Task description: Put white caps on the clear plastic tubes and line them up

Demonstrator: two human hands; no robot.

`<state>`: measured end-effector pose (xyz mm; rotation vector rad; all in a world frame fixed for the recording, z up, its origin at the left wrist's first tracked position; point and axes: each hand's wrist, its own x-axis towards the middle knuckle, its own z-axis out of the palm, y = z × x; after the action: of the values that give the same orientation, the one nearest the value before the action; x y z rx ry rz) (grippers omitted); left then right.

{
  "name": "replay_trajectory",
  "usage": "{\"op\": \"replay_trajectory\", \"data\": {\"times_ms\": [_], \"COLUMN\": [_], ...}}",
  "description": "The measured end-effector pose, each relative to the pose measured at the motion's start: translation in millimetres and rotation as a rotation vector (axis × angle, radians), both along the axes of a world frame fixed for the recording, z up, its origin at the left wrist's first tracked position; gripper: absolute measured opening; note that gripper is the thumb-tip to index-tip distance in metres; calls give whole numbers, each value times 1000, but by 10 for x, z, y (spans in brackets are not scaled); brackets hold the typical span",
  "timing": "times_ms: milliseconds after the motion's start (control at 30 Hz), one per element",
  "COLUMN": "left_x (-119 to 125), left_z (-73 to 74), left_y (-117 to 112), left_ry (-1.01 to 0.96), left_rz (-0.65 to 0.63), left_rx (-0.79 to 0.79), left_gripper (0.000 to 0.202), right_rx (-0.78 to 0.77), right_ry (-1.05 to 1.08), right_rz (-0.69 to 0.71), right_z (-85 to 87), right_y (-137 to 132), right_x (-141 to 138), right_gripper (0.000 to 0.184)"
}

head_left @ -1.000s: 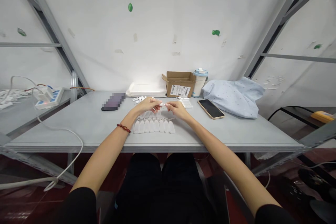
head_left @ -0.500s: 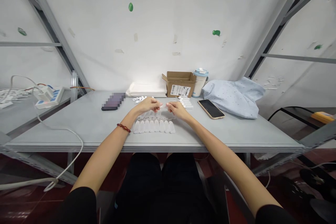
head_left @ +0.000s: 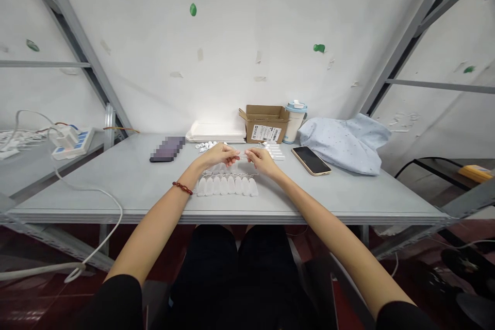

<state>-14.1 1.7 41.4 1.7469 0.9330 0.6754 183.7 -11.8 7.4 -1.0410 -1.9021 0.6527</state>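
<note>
My left hand (head_left: pixel 222 155) and my right hand (head_left: pixel 260 159) are raised close together over the middle of the table, fingertips nearly meeting. Both are closed in a pinch; whatever lies between the fingers is too small and pale to name. Below them, a row of white, translucent rounded pieces (head_left: pixel 227 186) lies side by side near the front edge. Behind that row, more such pieces are partly covered by my left hand. Several small white cylindrical pieces (head_left: pixel 206 146) lie beyond my left hand, and white tubes (head_left: pixel 275 152) lie beside my right hand.
At the back stand a stack of white trays (head_left: pixel 216 133), an open cardboard box (head_left: pixel 266 122) and a lidded cup (head_left: pixel 294 122). A phone (head_left: pixel 311 160) and a light blue cloth (head_left: pixel 346 144) lie to the right. A dark pixelated object (head_left: pixel 167 149) lies left; a power strip (head_left: pixel 74 145) sits farther left.
Both hands have barely moved. The fingertips of my left hand have shifted slightly to the right, narrowing the gap to my right hand; its lower fingers show a little more.
</note>
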Motion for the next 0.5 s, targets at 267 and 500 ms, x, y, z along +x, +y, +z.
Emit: {"op": "replay_trajectory", "data": {"times_ms": [267, 500], "left_x": [3, -5], "left_z": [19, -22], "left_y": [-35, 1], "left_ry": [29, 42], "left_rz": [-11, -40], "left_rx": [144, 238], "left_gripper": [31, 25], "right_rx": [-134, -443], "right_ry": [58, 249], "right_rz": [26, 98], "right_z": [19, 62], "right_y": [-3, -70], "right_x": [6, -1], "right_gripper": [47, 48]}}
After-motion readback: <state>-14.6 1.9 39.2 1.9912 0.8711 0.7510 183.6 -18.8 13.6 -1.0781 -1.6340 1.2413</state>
